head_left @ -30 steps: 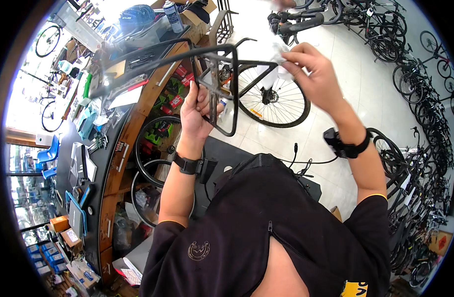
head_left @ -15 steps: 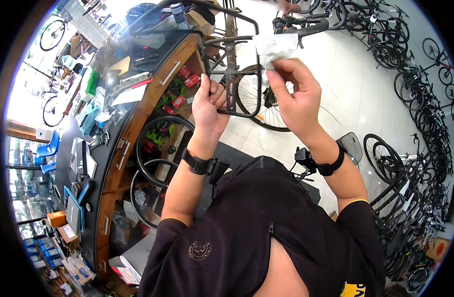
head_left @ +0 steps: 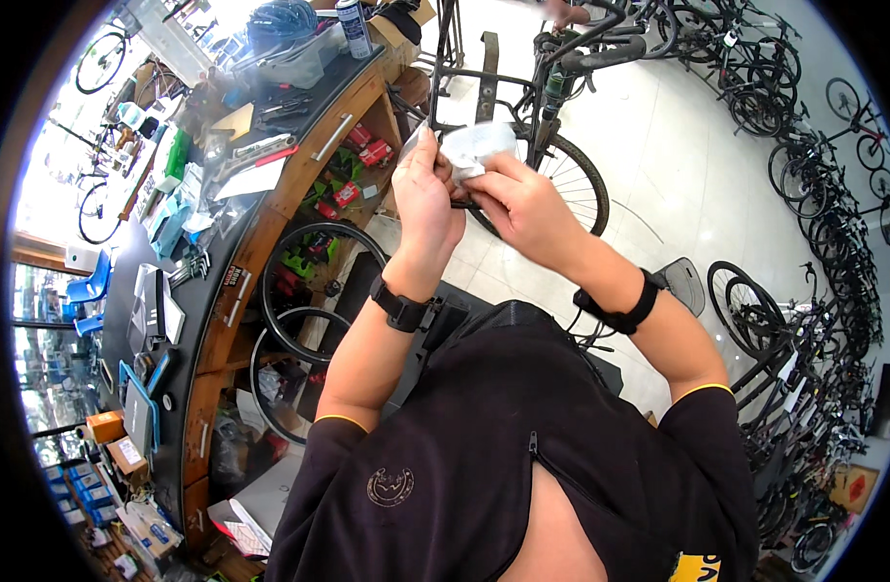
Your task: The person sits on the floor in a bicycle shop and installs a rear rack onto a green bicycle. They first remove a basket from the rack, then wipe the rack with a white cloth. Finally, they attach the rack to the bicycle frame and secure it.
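Note:
A black metal bicycle rack (head_left: 488, 82) with a flat centre strip is held up in front of me, its near end between my hands. My left hand (head_left: 429, 199) is closed around the rack's near left corner. My right hand (head_left: 527, 209) pinches a crumpled white tissue (head_left: 479, 145) against the rack's near end, right beside my left fingers. A small white bit of tissue also shows by my left fingertips. My fingers and the tissue hide the rack's near crossbar.
A curved workbench (head_left: 256, 233) with tools and a spray can (head_left: 355, 27) stands at left. Loose wheels (head_left: 270, 291) lean against it. Beyond the rack is a bicycle wheel (head_left: 603, 184); another person's hand (head_left: 566, 12) shows at the top. Rows of bicycles (head_left: 804, 184) line the right.
My right hand has moved left and down with the tissue, onto the rack beside my left hand. The rack has tilted, and its near end has shifted left and slightly up.

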### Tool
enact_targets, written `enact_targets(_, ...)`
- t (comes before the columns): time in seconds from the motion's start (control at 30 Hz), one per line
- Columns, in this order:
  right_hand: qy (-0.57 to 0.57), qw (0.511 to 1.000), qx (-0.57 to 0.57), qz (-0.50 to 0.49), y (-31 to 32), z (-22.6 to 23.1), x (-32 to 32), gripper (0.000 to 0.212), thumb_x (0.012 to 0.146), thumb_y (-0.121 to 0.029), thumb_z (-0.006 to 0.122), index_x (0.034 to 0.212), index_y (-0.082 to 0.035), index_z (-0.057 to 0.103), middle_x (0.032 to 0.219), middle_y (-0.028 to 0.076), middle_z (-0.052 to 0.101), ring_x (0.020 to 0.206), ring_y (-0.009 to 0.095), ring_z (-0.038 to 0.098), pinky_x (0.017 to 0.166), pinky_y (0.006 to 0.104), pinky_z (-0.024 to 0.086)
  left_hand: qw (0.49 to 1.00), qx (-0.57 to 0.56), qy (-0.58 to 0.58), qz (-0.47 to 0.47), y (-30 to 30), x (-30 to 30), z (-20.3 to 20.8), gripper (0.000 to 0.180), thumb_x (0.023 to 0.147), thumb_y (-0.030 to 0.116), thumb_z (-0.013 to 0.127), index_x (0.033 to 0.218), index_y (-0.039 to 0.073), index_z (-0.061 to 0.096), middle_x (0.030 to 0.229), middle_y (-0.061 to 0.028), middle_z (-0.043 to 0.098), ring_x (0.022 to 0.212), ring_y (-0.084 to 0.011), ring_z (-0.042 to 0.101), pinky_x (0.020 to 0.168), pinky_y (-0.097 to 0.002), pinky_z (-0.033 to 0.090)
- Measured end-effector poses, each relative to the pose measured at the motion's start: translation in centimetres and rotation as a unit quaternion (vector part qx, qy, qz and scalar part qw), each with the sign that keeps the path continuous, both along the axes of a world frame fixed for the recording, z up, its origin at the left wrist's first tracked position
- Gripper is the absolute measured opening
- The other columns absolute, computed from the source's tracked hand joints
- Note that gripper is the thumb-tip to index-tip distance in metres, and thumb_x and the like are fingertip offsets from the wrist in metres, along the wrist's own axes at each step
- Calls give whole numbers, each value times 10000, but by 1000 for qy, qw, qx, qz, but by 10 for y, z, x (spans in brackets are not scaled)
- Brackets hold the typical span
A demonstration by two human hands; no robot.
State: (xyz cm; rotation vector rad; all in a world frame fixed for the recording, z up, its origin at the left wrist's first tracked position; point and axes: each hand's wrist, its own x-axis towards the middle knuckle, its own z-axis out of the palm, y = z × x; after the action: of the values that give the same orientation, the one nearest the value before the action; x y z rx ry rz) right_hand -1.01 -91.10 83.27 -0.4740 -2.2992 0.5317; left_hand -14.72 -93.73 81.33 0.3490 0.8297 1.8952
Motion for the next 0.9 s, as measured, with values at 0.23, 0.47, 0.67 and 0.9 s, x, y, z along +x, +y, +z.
enact_targets(0.23, 15, 984, 149, -99, 61, 12, 4, 113, 776, -82, 666, 854, -53, 590, 848, 120, 574, 805, 324, 556, 693, 400, 464, 994, 10, 3, -110, -8, 4, -8, 378, 999, 319, 477, 690, 107, 435, 545, 67, 297, 456, -58, 241, 439, -230, 197)
enact_targets(0.47, -15, 986, 167, -8, 12, -38, 8, 116, 781, -109, 652, 817, -41, 565, 780, 111, 554, 754, 290, 546, 660, 392, 453, 999, -14, 19, -39, 2, 13, -14, 377, 996, 313, 485, 683, 110, 426, 546, 68, 284, 470, -64, 233, 450, -235, 202)
enact_targets(0.67, -58, 947, 310, -66, 63, -8, 7, 137, 791, -103, 570, 919, -65, 541, 808, 62, 543, 772, 234, 580, 663, 354, 482, 995, -23, -7, -98, -2, 12, -19, 369, 995, 311, 482, 689, 114, 420, 532, 74, 263, 440, -51, 212, 417, -233, 203)
enact_targets(0.9, -17, 989, 138, -57, 78, -7, 13, 139, 802, -13, 637, 921, -18, 565, 836, 123, 561, 752, 310, 605, 634, 386, 504, 995, -31, -18, -92, 0, 14, -21, 368, 995, 313, 480, 693, 113, 413, 532, 75, 254, 441, -52, 203, 422, -237, 191)
